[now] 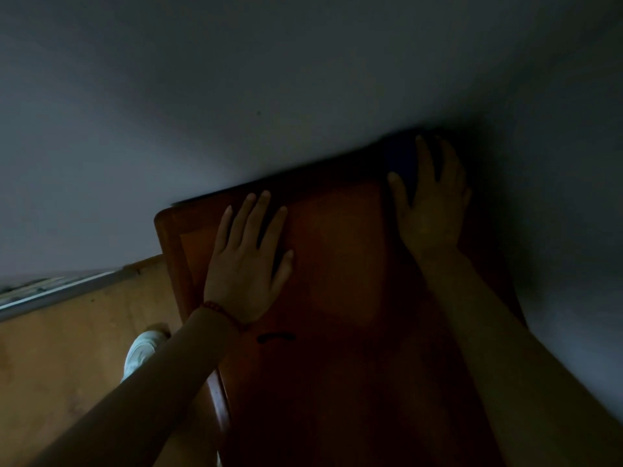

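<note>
1. Left hand (247, 264): grip apart, fingers spread flat on the wooden cabinet (337, 247), which stands against the wall (236, 96).
2. Right hand (431, 210): grip apart, straight fingers pressing a dark blue object (403, 163) at the cabinet's far corner.
3. White shoe (141, 352) on the floor (67, 348).

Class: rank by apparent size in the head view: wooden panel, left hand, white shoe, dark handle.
1. wooden panel
2. left hand
3. white shoe, partly hidden and farther off, so its true size is unsure
4. dark handle
</note>
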Demonstrator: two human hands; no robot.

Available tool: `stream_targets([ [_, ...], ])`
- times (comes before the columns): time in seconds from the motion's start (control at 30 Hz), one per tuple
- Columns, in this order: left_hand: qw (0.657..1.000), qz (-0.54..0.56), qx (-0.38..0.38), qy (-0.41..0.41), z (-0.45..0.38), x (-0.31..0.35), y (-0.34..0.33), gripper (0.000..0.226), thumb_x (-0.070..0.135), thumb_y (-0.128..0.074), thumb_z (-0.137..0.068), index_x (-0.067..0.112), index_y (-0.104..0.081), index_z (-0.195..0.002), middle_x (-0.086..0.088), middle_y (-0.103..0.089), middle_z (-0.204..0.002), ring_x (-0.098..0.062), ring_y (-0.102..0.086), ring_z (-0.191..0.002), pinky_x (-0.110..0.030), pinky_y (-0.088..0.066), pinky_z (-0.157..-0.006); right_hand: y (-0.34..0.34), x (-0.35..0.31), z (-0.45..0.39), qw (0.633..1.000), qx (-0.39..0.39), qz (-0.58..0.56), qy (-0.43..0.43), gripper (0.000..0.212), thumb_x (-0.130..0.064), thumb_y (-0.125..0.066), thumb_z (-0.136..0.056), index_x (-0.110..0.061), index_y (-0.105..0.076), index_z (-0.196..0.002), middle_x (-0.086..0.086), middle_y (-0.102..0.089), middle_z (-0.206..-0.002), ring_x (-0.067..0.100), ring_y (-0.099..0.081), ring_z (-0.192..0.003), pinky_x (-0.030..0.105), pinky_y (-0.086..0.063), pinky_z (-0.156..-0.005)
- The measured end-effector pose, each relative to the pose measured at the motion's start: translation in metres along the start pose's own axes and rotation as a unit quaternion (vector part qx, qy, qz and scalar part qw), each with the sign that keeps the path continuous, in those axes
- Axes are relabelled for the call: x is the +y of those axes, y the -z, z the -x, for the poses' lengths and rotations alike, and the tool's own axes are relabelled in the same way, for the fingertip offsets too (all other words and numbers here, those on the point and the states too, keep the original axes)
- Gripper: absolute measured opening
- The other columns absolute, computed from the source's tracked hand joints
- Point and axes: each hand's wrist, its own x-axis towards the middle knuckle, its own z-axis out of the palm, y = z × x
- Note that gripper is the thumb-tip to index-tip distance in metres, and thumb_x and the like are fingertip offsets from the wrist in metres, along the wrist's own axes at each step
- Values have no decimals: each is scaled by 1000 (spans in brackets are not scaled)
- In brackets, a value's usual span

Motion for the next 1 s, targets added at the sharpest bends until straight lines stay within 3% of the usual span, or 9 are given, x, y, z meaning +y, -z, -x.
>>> stream_targets([
  [0.1,1000,1,-1,-2,0,0,1,57,38,-33,-95,1,-41,-138,-25,-33,-146,-34,-21,-136,-46,-9,-113,9,7,-6,1000,-12,-24,15,60,-47,-42,-91,-20,-27,-143,17,-22,-151,32,-22,-137,49,-18,-110],
  [0.23,1000,0,-3,-5,0,-1,2,57,38,-34,-95,1,-42,-138,-26,-33,-145,-34,-20,-136,-44,-7,-113,16,4,-18,985,32,-130,-105,67,-48,-48,-90,-13,-26,-142,19,-28,-147,30,-28,-134,40,-21,-112],
  [0.3,1000,0,-6,-6,0,-1,2,57,37,-34,-95,1,-42,-137,-26,-34,-145,-33,-20,-136,-44,-6,-113,19,0,-23,982,41,-116,-145,71,-47,-51,-89,-7,-27,-142,18,-33,-146,30,-31,-133,37,-23,-111],
  [0.47,1000,-2,-15,-4,-1,-1,2,57,38,-34,-94,1,-42,-137,-25,-34,-145,-34,-20,-136,-46,-9,-112,21,-5,-28,974,6,-111,-197,79,-52,-57,-83,-4,-30,-139,18,-37,-143,31,-35,-131,45,-29,-110],
  [0.6,1000,-4,-22,-7,-2,0,4,57,37,-35,-93,0,-44,-136,-26,-36,-144,-34,-21,-135,-46,-9,-111,25,-4,-30,944,-14,-203,-261,85,-53,-68,-72,0,-41,-132,18,-47,-135,32,-46,-121,44,-42,-100],
  [0.73,999,-3,-37,-9,-3,0,6,57,37,-35,-93,-1,-46,-134,-27,-38,-142,-35,-23,-133,-46,-10,-110,25,-12,-21,928,-20,-254,-271,74,-42,-72,-74,2,-45,-127,17,-54,-127,28,-53,-112,31,-47,-86],
  [0.87,998,5,-67,-19,-3,-3,12,60,39,-35,-91,0,-46,-135,-28,-38,-142,-40,-31,-132,-53,-21,-108,21,-19,-9,943,5,-212,-257,79,-52,-70,-72,0,-46,-127,19,-47,-132,32,-45,-120,43,-39,-103],
  [0.93,996,3,-82,-33,-5,-7,16,61,39,-36,-89,0,-47,-134,-29,-39,-140,-43,-35,-130,-55,-22,-105,21,-21,-6,941,0,-204,-271,86,-55,-68,-72,-4,-38,-135,16,-36,-141,31,-35,-128,43,-32,-109],
  [1.0,994,4,-100,-45,-6,-10,19,61,39,-36,-89,-1,-48,-133,-30,-40,-139,-46,-38,-127,-56,-23,-102,23,-24,-4,935,-6,-229,-271,86,-52,-69,-73,-5,-35,-137,15,-36,-142,30,-36,-128,41,-33,-108],
])
